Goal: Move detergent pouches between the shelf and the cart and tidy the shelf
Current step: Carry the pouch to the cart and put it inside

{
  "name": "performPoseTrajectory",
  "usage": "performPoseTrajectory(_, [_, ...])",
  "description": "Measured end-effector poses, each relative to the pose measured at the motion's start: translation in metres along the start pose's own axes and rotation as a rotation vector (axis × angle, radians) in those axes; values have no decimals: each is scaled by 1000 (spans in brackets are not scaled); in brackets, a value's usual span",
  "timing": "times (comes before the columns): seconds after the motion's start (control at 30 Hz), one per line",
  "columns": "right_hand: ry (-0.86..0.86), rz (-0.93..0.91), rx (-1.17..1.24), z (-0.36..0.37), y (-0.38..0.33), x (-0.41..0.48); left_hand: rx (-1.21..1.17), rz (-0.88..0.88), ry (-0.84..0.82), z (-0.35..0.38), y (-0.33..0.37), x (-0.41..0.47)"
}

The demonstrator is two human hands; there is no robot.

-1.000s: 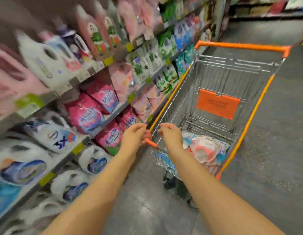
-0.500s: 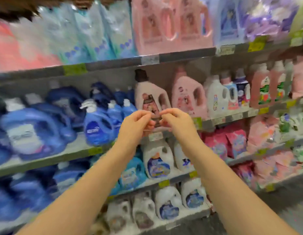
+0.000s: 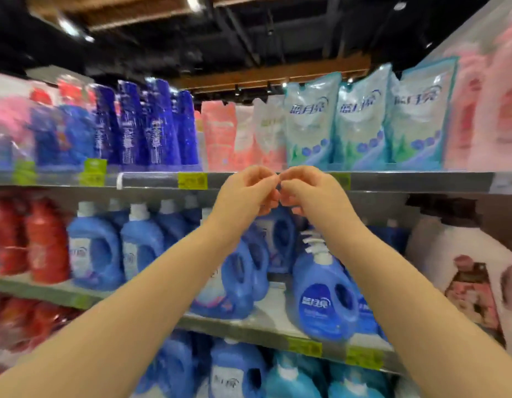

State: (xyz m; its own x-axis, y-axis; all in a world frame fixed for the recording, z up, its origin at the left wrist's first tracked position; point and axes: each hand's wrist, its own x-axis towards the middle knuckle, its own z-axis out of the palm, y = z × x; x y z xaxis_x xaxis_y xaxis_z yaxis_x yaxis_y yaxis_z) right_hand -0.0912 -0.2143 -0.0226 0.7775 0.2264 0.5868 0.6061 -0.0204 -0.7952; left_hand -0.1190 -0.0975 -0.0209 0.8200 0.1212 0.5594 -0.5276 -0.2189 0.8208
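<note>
Judging by the pale blue pouches [image 3: 361, 124] stood upright in a row on the top shelf [image 3: 421, 181], little of the task could be called done: no pouch was held, and the cart was not in view. The left hand [image 3: 244, 193] and right hand [image 3: 310, 192] were raised before that shelf's edge, with fingers curled inward and fingertips touching — nothing visibly pinched. A pouch had yet to be taken down.
</note>
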Motion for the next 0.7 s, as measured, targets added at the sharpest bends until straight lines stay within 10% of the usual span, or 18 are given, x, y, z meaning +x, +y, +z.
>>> performPoseTrajectory(0.37, [-215, -286, -486, 64, 10, 165, 493, 8, 94, -111, -10, 141])
performPoseTrajectory(0.7, [-189, -33, -818, 132, 48, 322, 715, -58, -3, -158, -67, 278])
